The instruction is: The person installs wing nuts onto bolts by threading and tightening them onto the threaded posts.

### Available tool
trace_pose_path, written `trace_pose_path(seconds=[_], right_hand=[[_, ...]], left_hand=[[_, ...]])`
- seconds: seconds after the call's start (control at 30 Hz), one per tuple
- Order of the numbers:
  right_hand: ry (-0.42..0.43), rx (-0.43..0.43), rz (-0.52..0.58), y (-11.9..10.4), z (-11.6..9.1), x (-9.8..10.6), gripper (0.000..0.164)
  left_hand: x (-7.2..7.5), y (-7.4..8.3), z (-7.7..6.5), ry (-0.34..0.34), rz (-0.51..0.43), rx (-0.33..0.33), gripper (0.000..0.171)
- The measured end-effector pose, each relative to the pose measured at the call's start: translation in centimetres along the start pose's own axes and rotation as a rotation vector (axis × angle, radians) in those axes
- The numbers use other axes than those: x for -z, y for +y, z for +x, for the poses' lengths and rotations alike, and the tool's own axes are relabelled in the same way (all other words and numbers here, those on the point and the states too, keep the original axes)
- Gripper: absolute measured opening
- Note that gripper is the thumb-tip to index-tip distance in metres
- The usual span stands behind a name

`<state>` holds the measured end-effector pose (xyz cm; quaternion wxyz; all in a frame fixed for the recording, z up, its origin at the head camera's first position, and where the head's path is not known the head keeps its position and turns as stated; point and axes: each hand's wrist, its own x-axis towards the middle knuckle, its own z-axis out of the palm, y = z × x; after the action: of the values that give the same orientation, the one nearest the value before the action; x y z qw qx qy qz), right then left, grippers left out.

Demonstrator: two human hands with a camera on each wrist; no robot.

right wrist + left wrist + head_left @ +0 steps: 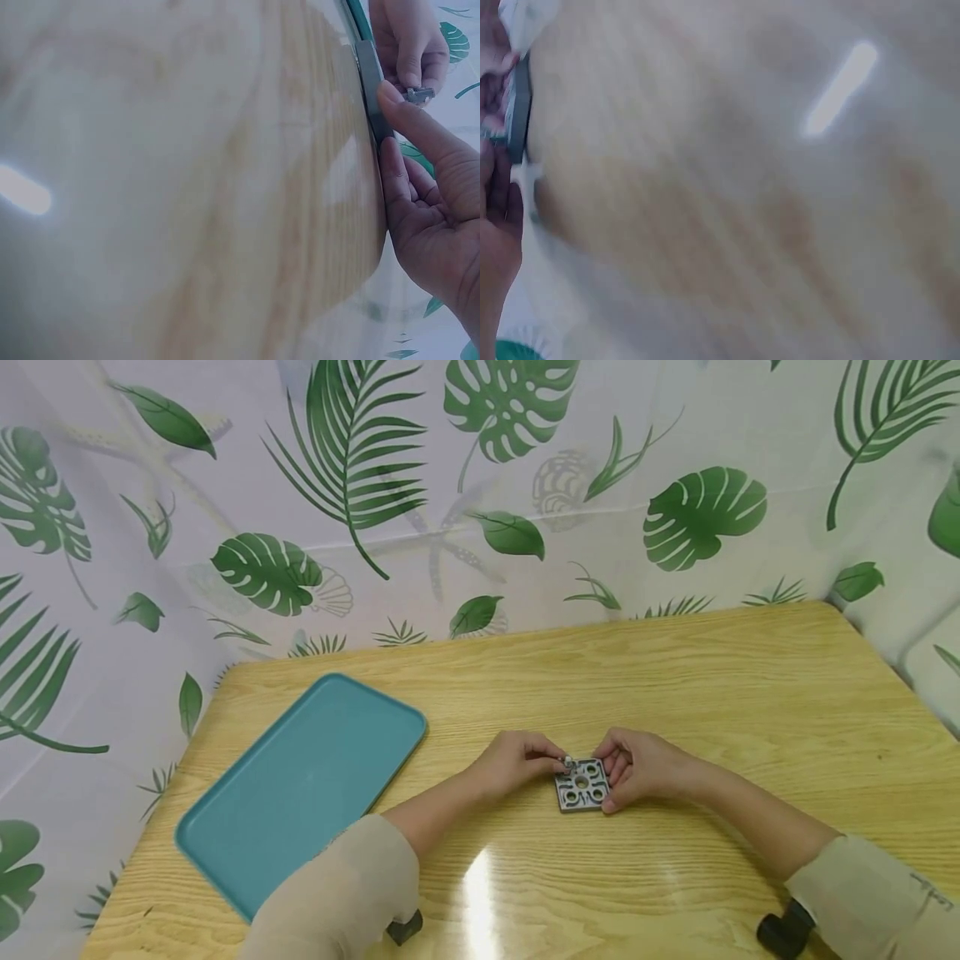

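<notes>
A square grey plate (582, 797) with several round holes and slots lies right of the table's middle. My right hand (643, 767) grips its right edge between thumb and fingers, and the plate's side (371, 82) shows in the right wrist view. At the plate's far left corner, my left hand (517, 763) pinches a small grey metal piece (418, 94) between thumb and fingertips. From the head view I cannot tell whether that piece touches the plate. In the left wrist view the left hand (499, 217) shows only at the edge.
A blue-green rectangular tray (300, 777) lies at the left of the wooden table (675, 685), partly behind the left sleeve (345, 885). A leaf-printed cloth (420, 468) stands behind the table's far edge.
</notes>
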<state>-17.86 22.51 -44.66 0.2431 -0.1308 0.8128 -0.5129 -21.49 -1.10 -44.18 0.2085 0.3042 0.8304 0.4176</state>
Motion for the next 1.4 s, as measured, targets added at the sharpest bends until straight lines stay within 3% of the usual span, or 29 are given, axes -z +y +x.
trace_pose_path(seconds=[0.17,0.27,0.43,0.53,0.63,0.73,0.83,0.97,1.17,1.4], right_hand=[[0.004,0.002,-0.001,-0.1,-0.1,0.0,0.062],[0.002,0.010,-0.004,-0.1,-0.1,0.0,0.062],[-0.002,0.018,-0.005,-0.1,-0.1,0.0,0.061],[-0.007,0.013,-0.009,-0.2,0.0,0.1,0.061],[-0.010,0.012,-0.007,-0.2,0.0,0.0,0.062],[-0.006,0.013,-0.005,-0.1,0.1,-0.1,0.062],[0.003,0.014,-0.006,0.0,0.0,-0.1,0.062],[0.014,0.020,-0.019,0.0,-0.1,0.0,0.062],[0.010,0.029,-0.021,0.1,-0.2,0.2,0.062],[-0.002,0.029,-0.020,0.3,0.0,0.1,0.063]], left_hand=[[1.6,-0.1,1.6,-0.187,0.131,-0.126,0.020],[2.0,0.1,2.2,-0.256,0.135,-0.122,0.021],[2.3,0.3,2.8,-0.313,0.097,-0.097,0.021],[2.3,0.0,2.8,-0.302,0.072,-0.095,0.023],[1.8,-0.7,2.2,-0.200,0.008,-0.050,0.024],[0.7,-1.1,0.6,-0.011,-0.050,0.018,0.024],[-0.6,-0.6,-1.2,0.174,-0.083,0.065,0.025],[-2.5,0.3,-2.7,0.346,-0.145,0.068,0.028],[-4.5,1.3,-2.7,0.479,-0.128,0.041,0.026],[-5.1,1.4,-2.3,0.527,-0.134,0.027,0.020]])
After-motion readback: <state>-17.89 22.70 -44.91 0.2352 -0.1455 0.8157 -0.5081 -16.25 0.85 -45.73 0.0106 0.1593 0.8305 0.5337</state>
